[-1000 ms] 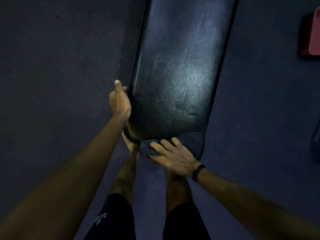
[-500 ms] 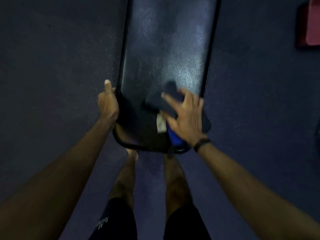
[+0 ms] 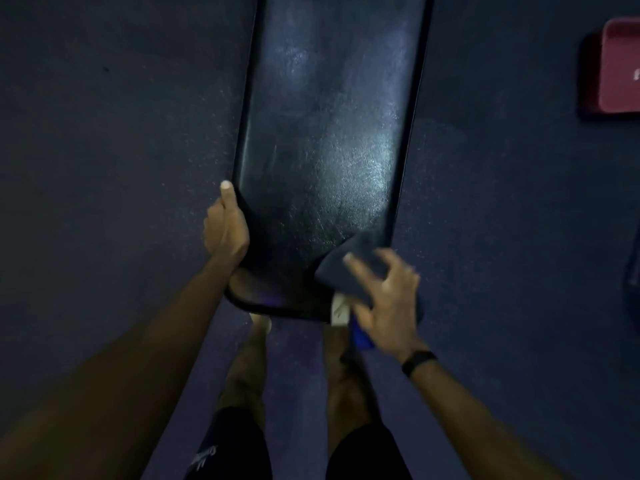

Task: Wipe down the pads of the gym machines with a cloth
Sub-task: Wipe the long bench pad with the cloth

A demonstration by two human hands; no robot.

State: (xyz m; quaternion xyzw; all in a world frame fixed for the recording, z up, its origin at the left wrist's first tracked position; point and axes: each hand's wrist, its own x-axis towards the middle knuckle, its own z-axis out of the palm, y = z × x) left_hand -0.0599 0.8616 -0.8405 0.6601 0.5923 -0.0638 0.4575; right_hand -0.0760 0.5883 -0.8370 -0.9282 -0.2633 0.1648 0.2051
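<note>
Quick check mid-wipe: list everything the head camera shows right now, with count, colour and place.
bench pad: one, black, glossy, centre, running away from the person.
cloth: one, dark blue with a white tag, on the pad's near right corner.
floor: dark blue, speckled, all around the pad.
red object: one, right edge, partly cut off; cannot identify it.
wristband: one, black, right wrist.
shorts: dark, bottom centre.
left hand: grips the pad's left edge.
right hand: fingers spread on the cloth.
</note>
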